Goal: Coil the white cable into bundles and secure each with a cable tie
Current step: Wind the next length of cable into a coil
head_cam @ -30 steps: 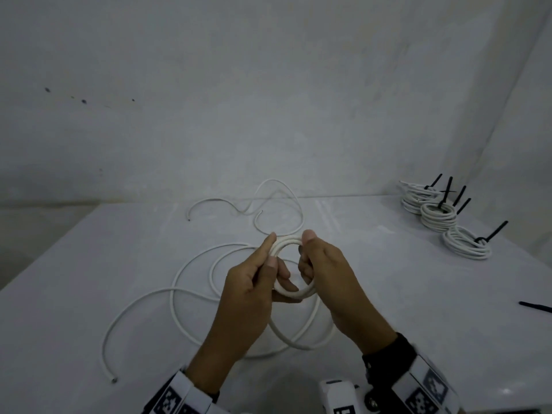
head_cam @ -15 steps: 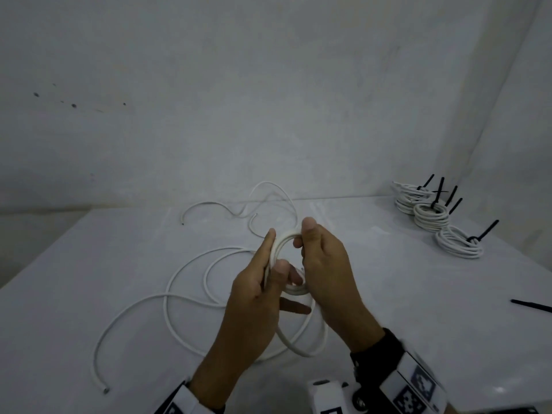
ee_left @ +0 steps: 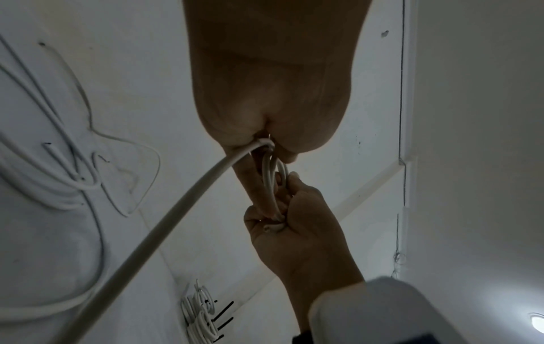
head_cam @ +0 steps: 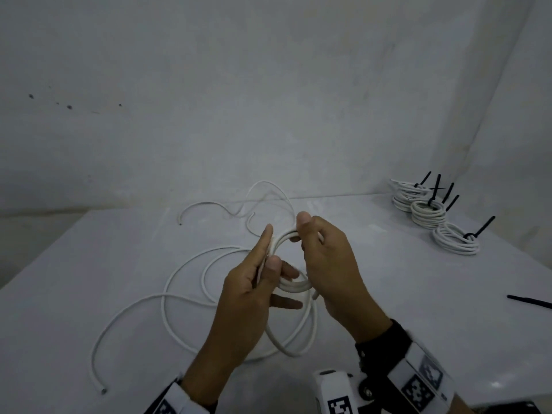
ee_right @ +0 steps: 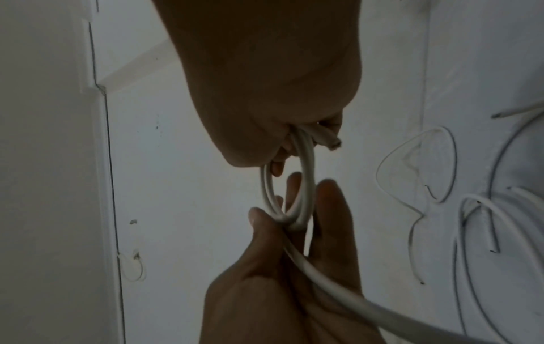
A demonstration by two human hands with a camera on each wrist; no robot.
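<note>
- Mid-coil, by the look of it — a small coil (head_cam: pixel 288 264) of white cable held above the table (head_cam: pixel 403 309), just two or three turns wound.
- Left hand (head_cam: pixel 248 297) with thumb and fingers (ee_right: pixel 259 217) pinched on the coil's near-left side; right hand (head_cam: pixel 328 264) with fingers curled round its far-right side, cut end (ee_right: pixel 334 145) poking out of the grip.
- Left to do, judging from the slack: the trailing cable (head_cam: pixel 185 294) lies in wide loops on the table, not yet wound in — then a tie.
- One loose black cable tie (head_cam: pixel 528 301) at the right edge.
- Further off, a second loose white cable (head_cam: pixel 263 198), uncoiled.
- At the far right corner, finished tied bundles (head_cam: pixel 430 216) — three clear stacks, black tie tails sticking up; exact count within the stacks cannot be told.
</note>
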